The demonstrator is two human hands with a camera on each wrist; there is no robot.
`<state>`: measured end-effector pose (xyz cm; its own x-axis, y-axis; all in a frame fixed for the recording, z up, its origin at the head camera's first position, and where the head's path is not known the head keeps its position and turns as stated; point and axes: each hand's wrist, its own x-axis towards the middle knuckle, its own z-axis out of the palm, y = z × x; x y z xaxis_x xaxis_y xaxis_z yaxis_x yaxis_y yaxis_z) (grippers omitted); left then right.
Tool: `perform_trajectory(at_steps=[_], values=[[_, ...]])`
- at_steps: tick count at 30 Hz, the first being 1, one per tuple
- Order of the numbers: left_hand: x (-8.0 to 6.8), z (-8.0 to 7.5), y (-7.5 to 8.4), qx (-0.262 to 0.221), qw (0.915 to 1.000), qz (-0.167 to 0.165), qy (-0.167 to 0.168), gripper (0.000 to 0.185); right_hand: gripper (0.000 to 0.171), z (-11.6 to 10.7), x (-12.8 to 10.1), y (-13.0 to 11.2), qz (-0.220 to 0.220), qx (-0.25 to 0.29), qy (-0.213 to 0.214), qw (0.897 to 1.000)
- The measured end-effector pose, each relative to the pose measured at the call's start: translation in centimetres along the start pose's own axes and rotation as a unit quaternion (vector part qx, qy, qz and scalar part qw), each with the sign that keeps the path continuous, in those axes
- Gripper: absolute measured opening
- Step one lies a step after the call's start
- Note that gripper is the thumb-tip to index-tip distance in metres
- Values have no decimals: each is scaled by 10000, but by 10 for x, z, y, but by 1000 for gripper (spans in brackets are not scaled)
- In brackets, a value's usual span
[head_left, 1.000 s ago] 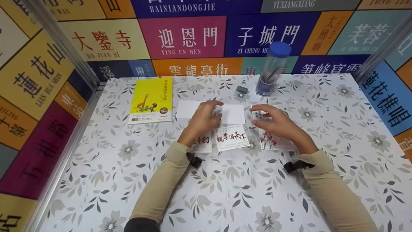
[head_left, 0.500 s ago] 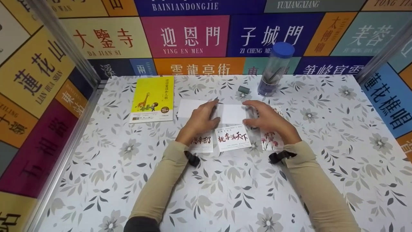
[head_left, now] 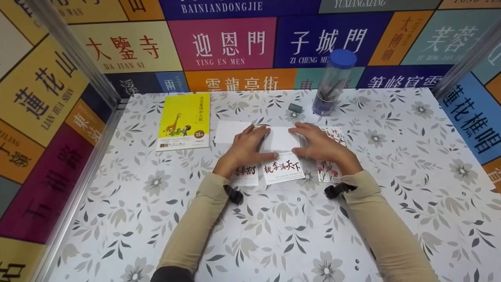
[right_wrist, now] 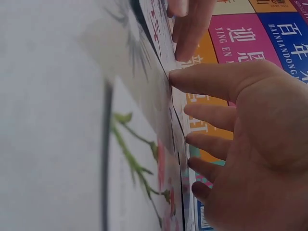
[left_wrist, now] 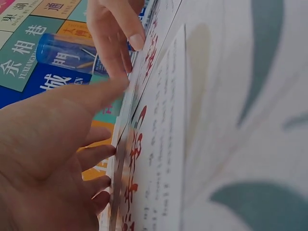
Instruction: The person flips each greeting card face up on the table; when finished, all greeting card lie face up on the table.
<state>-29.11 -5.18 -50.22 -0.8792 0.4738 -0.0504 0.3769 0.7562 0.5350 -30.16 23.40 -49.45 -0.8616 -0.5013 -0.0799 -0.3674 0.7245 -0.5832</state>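
A white sheet (head_left: 235,132) lies flat on the flowered table (head_left: 274,227). My left hand (head_left: 250,141) rests on its middle with straight fingers. My right hand (head_left: 311,141) presses its right end, fingers spread flat. Just in front lie three cards: a red-calligraphy card (head_left: 245,175) partly under my left wrist, a second calligraphy card (head_left: 282,168), and a flower card (head_left: 328,171) partly under my right wrist. In the left wrist view the left hand (left_wrist: 103,144) touches the paper's edge. The right hand (right_wrist: 192,139) lies the same way in the right wrist view.
A yellow book (head_left: 184,121) lies at the back left. A clear tube with a blue cap (head_left: 332,82) stands at the back, a small dark eraser (head_left: 295,107) beside it. A patterned card (head_left: 337,135) peeks out right of my right hand. Printed walls enclose three sides.
My right hand has moved left from the patterned card onto the white sheet. My left hand has lowered and flattened on the sheet.
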Motion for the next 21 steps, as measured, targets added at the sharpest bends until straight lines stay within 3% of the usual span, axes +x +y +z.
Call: perform_trajectory(at_steps=[12,17,21], values=[[-2,-1,2,220,9995,4,-211,117,67,-7,-5,-1,-154,21,33,9999],[-3,0,2,421,9989,74,-203,121,71,-8,-5,0,-99,50,29,9999],[-3,0,2,381,9991,109,-138,114,74,-6,-4,1,-28,-27,56,10000]])
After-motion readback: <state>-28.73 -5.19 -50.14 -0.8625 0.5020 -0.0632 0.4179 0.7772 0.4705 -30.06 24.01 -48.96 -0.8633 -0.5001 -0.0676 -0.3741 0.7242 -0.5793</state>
